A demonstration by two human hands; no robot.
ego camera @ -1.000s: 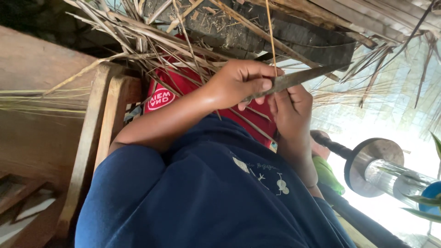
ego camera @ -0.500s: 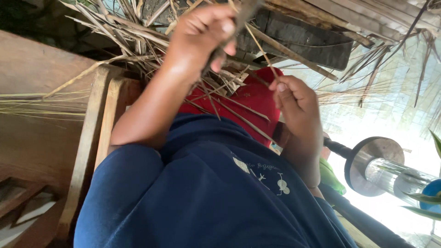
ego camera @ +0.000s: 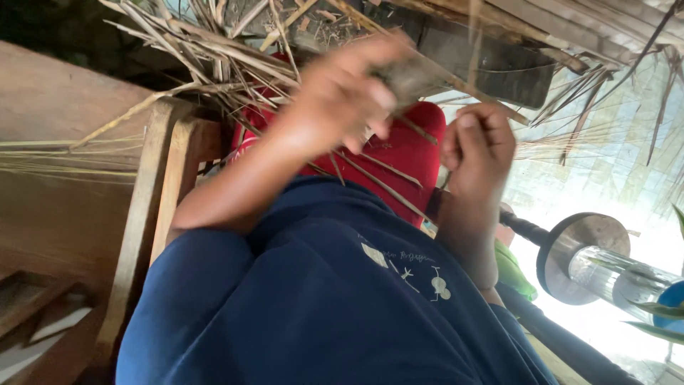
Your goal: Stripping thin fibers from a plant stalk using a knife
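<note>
My left hand (ego camera: pixel 342 96) is blurred with motion and is closed round a dark knife (ego camera: pixel 407 77), just left of my right hand. My right hand (ego camera: pixel 479 142) is clenched, pinching a thin dry leaf strip (ego camera: pixel 474 43) that runs upward out of the fist. Both hands hover over a red cloth (ego camera: pixel 410 153) on my lap, with loose dry strips (ego camera: pixel 381 184) lying across it. A heap of dry palm-leaf strips (ego camera: pixel 214 53) spreads behind the hands.
A wooden chair frame (ego camera: pixel 153 207) stands at the left beside wooden boards. A dark slab (ego camera: pixel 499 64) lies beyond the hands. At the lower right are a shiny metal cylinder with a dark disc (ego camera: pixel 588 260) and a green object (ego camera: pixel 510 272).
My left hand swept the knife up and away from the strip, then came back down toward my right hand. My right hand shifted slightly up and right, still gripping the strip.
</note>
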